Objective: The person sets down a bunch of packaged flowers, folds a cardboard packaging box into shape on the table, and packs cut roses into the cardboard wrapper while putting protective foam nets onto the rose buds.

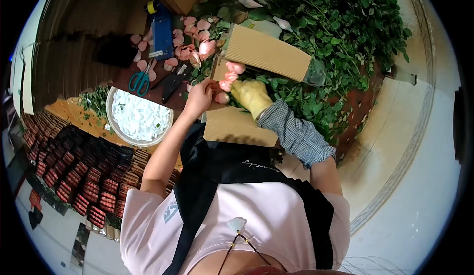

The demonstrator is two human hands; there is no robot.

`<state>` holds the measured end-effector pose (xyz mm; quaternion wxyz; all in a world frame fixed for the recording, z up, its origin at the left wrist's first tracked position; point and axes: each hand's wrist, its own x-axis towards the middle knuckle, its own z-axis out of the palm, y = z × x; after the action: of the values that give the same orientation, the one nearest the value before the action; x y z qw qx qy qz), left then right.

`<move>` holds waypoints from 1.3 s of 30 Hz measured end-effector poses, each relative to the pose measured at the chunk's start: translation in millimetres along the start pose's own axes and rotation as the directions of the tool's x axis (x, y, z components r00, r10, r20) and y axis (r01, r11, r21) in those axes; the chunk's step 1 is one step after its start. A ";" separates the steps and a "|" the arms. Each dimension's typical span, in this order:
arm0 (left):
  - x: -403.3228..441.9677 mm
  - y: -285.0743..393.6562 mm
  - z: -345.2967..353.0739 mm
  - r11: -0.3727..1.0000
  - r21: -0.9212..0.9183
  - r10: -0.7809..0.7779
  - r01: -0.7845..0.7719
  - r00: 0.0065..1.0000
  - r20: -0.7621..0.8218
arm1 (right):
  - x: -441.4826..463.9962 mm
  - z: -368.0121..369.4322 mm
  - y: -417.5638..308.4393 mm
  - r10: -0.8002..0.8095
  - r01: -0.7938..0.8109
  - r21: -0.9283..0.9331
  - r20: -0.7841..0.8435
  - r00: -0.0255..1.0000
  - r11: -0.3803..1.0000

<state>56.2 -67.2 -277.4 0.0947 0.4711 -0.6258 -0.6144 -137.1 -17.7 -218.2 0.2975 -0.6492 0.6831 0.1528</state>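
Several pink rose heads (230, 77) lie in a line on a sheet of corrugated cardboard, with flaps of the cardboard wrap (268, 53) spread above and below them. From the left, my bare left hand (199, 98) reaches in with curled fingertips beside the lower blooms; what they pinch, if anything, is hidden. My right hand (251, 96), in a yellow glove with a checked sleeve, closes around the roses just below their heads. Its fingers cover the stems there.
A heap of leafy stems (340, 33) fills the table's right side. To the left are loose petals (185, 48), a blue tool (162, 33), scissors (139, 81), black-handled pliers or clippers (174, 82) and a tub of white pieces (140, 117). Stacked dark bundles (81, 171) stand lower left.
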 end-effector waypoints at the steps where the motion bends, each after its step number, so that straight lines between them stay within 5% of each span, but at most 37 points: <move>1: 0.7 -2.6 -0.8 0.998 -0.060 -0.018 0.020 0.999 0.033 | 1.6 3.9 -1.2 -0.084 0.084 -0.018 -0.008 0.996 0.996; 3: -2.1 0.1 0.5 0.990 -0.128 -0.058 0.062 0.998 0.037 | -0.6 8.8 -3.6 -0.176 0.174 -0.042 -0.036 0.984 0.984; 6: -12.0 21.2 -9.7 0.980 -0.166 -0.103 0.108 0.994 0.039 | -14.0 -8.2 -2.4 -0.098 0.096 0.046 0.033 0.995 0.994; 8: -14.3 38.7 -18.1 0.947 0.311 0.080 -0.076 0.997 0.001 | -16.8 -4.3 3.2 -0.117 0.114 0.042 0.070 0.991 0.993; 10: -18.2 81.0 -30.5 0.930 0.362 0.079 -0.066 0.997 -0.021 | -14.2 -3.3 4.9 -0.155 0.157 -0.005 0.119 0.981 0.988; 12: -19.2 106.9 -38.9 0.944 0.308 0.035 -0.114 0.967 0.251 | -9.3 -1.7 2.1 -0.125 0.127 -0.009 0.128 0.984 0.992; 15: -13.4 122.0 -7.3 0.757 0.613 -0.034 -0.226 0.923 0.382 | -9.2 8.1 7.4 -0.117 0.124 -0.041 0.133 0.984 0.991; 17: -10.7 105.8 27.5 0.620 0.722 0.000 -0.306 0.921 0.390 | -11.7 23.0 23.2 -0.162 0.164 0.126 -0.028 0.986 0.978; 18: -8.4 82.7 50.7 0.546 0.769 0.051 -0.333 0.929 0.366 | -19.6 -17.9 10.2 -0.108 0.096 0.105 0.114 0.988 0.990; 19: -13.1 91.6 57.7 0.669 0.737 -0.096 -0.097 0.972 0.214 | -25.4 -10.0 18.7 -0.125 0.133 0.182 -0.055 0.991 0.974; 21: -21.5 103.2 47.6 0.694 0.714 -0.114 -0.096 0.964 0.239 | -30.3 -5.0 25.1 -0.061 0.140 0.164 -0.412 0.909 0.976; 23: -26.6 103.8 46.5 0.725 0.681 -0.142 -0.100 0.946 0.290 | -22.9 -9.9 21.6 -0.072 0.104 0.066 -0.375 0.924 0.992; 26: -30.2 97.5 63.7 0.678 0.733 -0.082 -0.055 0.985 0.150 | 9.9 21.1 24.5 -0.109 0.073 -0.114 -0.350 0.930 0.991; 30: -28.1 106.2 49.8 0.687 0.709 -0.062 -0.157 0.960 0.273 | 13.9 21.9 16.0 -0.169 0.182 -0.004 -0.397 0.902 0.983; 32: -25.8 106.6 61.2 0.688 0.722 -0.136 -0.064 0.967 0.214 | 14.7 19.6 21.7 -0.177 0.184 -0.011 -0.350 0.920 0.983; 34: -28.6 109.4 62.6 0.605 0.795 -0.042 -0.040 0.996 0.081 | 12.7 13.1 20.1 -0.217 0.244 0.030 -0.360 0.907 0.969; 37: -26.6 112.9 66.2 0.602 0.798 -0.191 0.033 0.976 0.103 | 2.6 1.0 16.0 -0.042 0.042 -0.003 -0.252 0.967 0.999; 39: -26.7 114.1 66.6 0.570 0.821 -0.175 0.032 0.981 0.084 | -0.3 -6.1 14.7 -0.075 0.099 0.094 -0.233 0.970 0.991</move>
<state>-29.9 -25.8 -182.2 -0.2179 0.4481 -0.8146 -0.2970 -152.7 -19.5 -215.8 0.2568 -0.6753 0.6908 0.0278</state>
